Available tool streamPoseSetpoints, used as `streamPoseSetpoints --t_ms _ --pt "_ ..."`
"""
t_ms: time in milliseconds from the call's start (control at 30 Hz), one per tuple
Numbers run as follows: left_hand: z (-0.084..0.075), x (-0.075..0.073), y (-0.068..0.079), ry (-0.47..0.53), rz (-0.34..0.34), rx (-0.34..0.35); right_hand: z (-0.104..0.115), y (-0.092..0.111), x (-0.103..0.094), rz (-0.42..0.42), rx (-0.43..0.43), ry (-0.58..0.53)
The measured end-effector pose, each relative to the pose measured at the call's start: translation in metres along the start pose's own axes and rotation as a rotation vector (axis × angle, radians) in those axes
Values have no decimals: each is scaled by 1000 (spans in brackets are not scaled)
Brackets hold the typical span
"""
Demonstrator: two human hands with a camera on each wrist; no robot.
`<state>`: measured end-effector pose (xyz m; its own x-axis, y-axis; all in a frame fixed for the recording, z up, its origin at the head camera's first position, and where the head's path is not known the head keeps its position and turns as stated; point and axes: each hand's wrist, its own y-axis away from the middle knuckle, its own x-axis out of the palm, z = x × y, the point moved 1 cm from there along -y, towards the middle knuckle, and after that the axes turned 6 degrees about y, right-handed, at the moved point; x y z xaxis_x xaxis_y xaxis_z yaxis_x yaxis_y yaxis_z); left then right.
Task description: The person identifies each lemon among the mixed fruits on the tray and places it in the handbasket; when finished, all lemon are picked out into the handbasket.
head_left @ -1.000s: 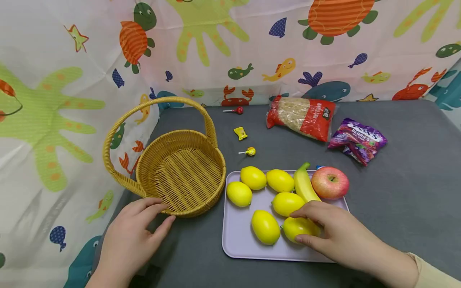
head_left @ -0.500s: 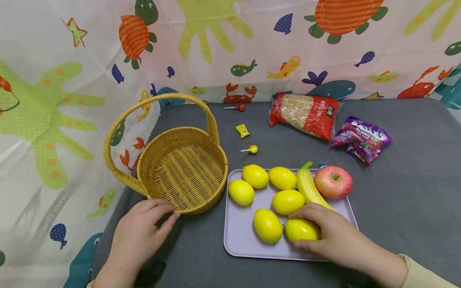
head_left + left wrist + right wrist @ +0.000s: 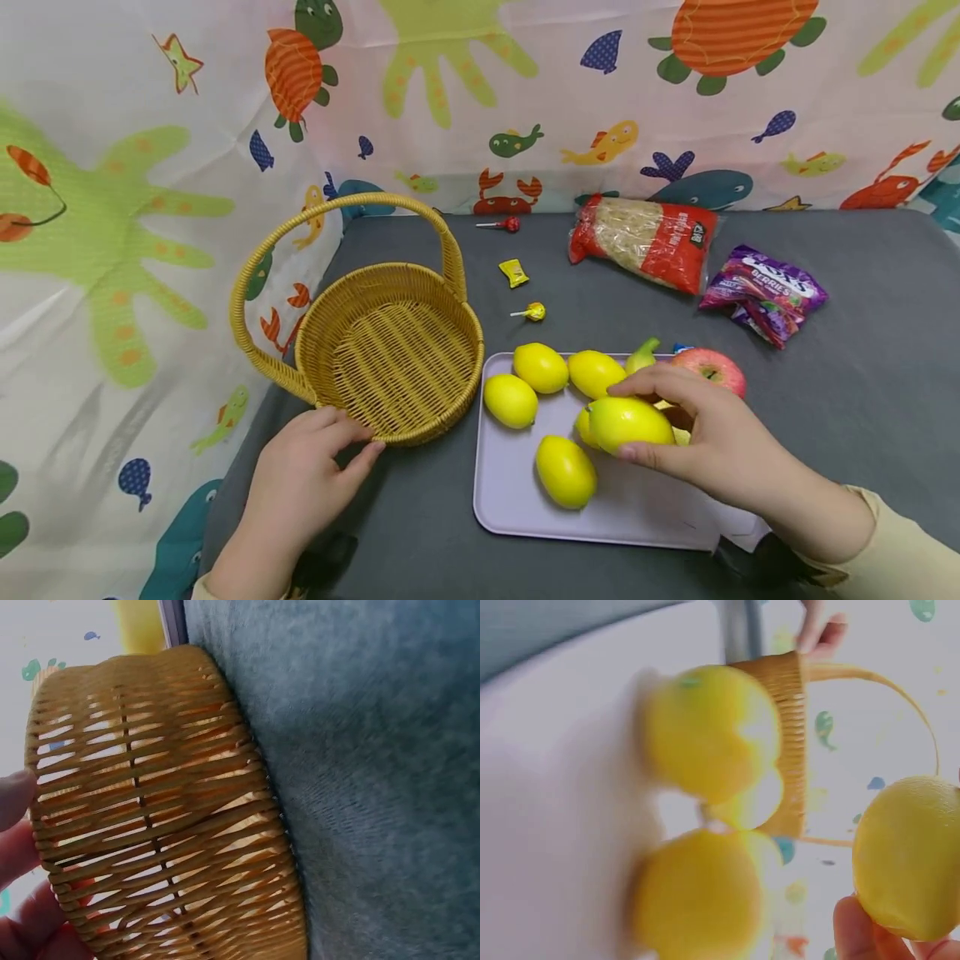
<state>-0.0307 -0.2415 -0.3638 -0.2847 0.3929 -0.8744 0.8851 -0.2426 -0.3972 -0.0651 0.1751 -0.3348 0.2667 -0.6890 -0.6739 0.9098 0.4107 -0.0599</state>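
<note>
My right hand [image 3: 712,437] holds a lemon [image 3: 632,423] between thumb and fingers, raised above the lilac tray [image 3: 525,518]. The same lemon [image 3: 911,859] fills the right side of the right wrist view. Several other lemons [image 3: 566,472] lie on the tray; one is partly hidden behind the held one. A banana [image 3: 642,356] and a red apple [image 3: 712,371] are partly covered by the right hand. My left hand [image 3: 311,479] pinches the near rim of a wicker basket [image 3: 390,358]; in the left wrist view its fingers [image 3: 19,855] sit at the woven wall [image 3: 157,817].
Behind the tray lie a yellow lollipop [image 3: 534,312], a yellow wrapped candy [image 3: 514,272] and a red lollipop [image 3: 512,224]. A red bag [image 3: 645,242] and a purple berries packet [image 3: 767,293] lie at the back right. A patterned curtain [image 3: 450,75] hangs behind the grey table [image 3: 862,358].
My right hand has gripped the front lemon and lifted it off the tray, up over its neighbour. The left hand stays at the basket's rim. The head view has shifted slightly.
</note>
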Motion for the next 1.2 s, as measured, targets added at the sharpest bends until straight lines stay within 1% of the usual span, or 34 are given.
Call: streamPoseSetpoints --t_ms 67,133,233,300,400,467,533,633,767,900,1067,1200 --pt "1 0 0 10 6 -3 11 -17 -1 33 19 -78" --pt "2 0 -1 21 12 -10 23 -35 1 92 50 -147" --pt "3 0 -1 27 34 -31 42 -63 11 190 112 -194" --pt "3 0 -2 34 52 -46 53 -83 22 250 122 -203" --pt "3 -1 -4 43 67 -55 67 -112 43 317 103 -208" --pt "3 -1 -4 48 65 -50 75 -131 57 357 64 -212" --pt "4 -1 -4 50 59 -44 80 -146 71 387 31 -189" --pt "5 -1 -3 47 49 -39 84 -165 89 420 -33 -114" --pt "6 0 -3 42 51 -38 86 -181 105 447 -114 3" --pt "5 0 -3 40 51 -38 88 -189 116 480 -178 94" --pt "5 -1 -3 41 50 -52 94 -190 128 527 -239 227" --pt "6 -1 -4 45 42 -52 98 -188 136 562 -261 315"
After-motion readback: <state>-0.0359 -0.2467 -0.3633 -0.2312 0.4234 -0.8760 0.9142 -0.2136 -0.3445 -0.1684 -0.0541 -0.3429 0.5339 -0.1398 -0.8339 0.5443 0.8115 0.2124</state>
